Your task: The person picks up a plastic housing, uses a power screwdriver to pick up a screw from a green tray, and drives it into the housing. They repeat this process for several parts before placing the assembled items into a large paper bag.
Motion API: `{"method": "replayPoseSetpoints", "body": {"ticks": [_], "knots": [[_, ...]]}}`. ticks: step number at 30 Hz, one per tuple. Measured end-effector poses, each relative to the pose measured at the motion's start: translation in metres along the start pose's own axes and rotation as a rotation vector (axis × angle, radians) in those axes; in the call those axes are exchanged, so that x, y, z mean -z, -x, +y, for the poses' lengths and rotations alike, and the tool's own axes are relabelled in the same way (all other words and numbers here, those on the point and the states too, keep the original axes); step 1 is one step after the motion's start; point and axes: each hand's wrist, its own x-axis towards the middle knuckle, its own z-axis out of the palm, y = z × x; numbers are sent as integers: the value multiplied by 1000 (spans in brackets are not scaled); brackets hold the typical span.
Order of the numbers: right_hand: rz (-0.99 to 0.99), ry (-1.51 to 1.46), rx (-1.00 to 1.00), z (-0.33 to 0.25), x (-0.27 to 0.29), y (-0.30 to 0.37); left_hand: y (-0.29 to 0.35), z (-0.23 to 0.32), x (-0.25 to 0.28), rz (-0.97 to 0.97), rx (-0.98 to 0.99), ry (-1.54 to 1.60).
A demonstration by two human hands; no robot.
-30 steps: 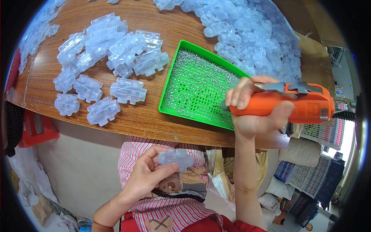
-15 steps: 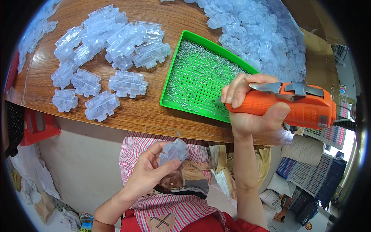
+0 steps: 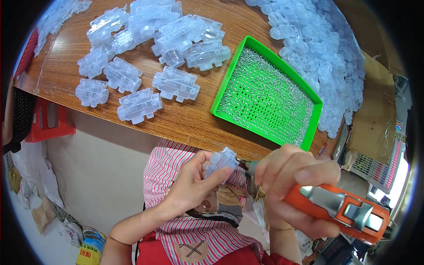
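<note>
Over my lap, my left hand pinches a clear plastic casing between thumb and fingers. My right hand is wrapped round an orange electric screwdriver with a metal lever on its side. The screwdriver's tip points left and meets, or nearly meets, the right side of the casing; the exact contact is too small to tell. Just beyond my hands, a green tray on the table holds many small silver screws, heaped thickest along its far and right sides.
Several clear casings lie singly and stacked on the left of the wooden table. A large heap of clear plastic parts fills the back right. A red stool stands at the left, and plastic crates are at the right.
My right hand has brought the screwdriver from the tray down and toward me, to the casing. My left hand has shifted slightly right with the casing. The whole view has turned a little.
</note>
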Motion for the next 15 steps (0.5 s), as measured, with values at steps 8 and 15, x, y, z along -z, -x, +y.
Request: {"method": "replayPoseSetpoints", "body": {"ticks": [8, 15], "knots": [[-63, 22, -73, 16, -2, 5, 0, -1, 2, 13, -30, -14], [-89, 63, -36, 20, -4, 11, -1, -7, -2, 21, -73, -1]]}}
